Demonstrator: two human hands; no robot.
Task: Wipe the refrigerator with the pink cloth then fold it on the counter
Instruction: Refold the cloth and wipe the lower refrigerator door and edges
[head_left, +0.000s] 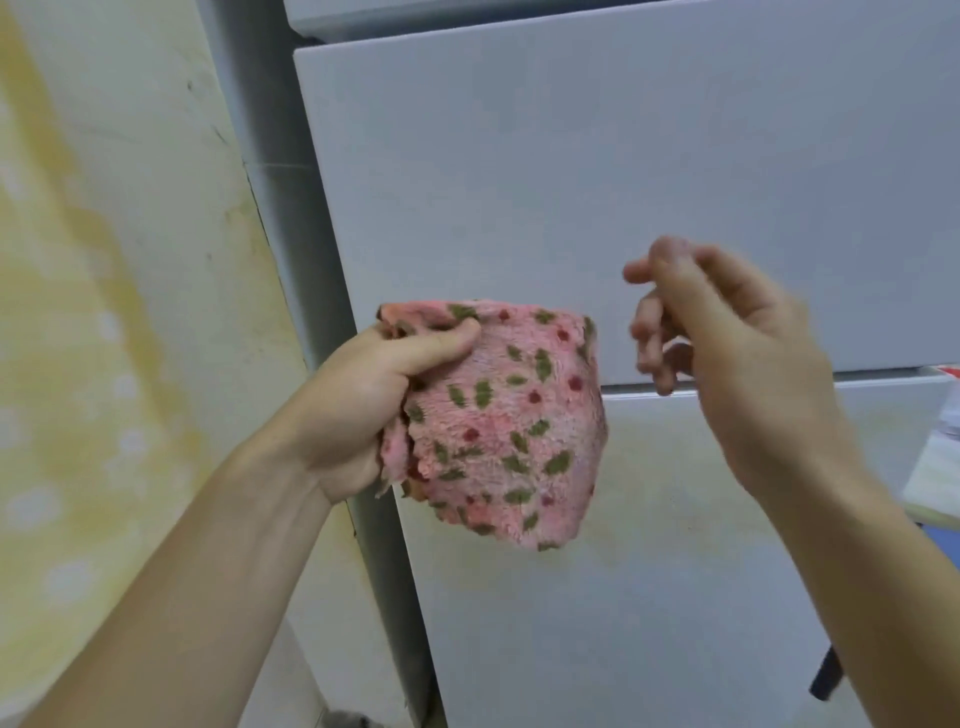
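The pink cloth (506, 421), fluffy with green leaves and red dots, hangs bunched in front of the white refrigerator (597, 182). My left hand (363, 400) grips the cloth's left edge, thumb on top. To the right of the cloth, my right hand (737, 364) hovers with loosely curled, blurred fingers, holding nothing and not touching the cloth. The refrigerator's upper door and lower door meet at a seam just behind my right hand's fingers.
A yellowish wall (114, 312) with pale spots fills the left side. At the right edge lies a corner of a surface with papers or packaging (935, 462). A dark object (828, 675) pokes out beside my right forearm.
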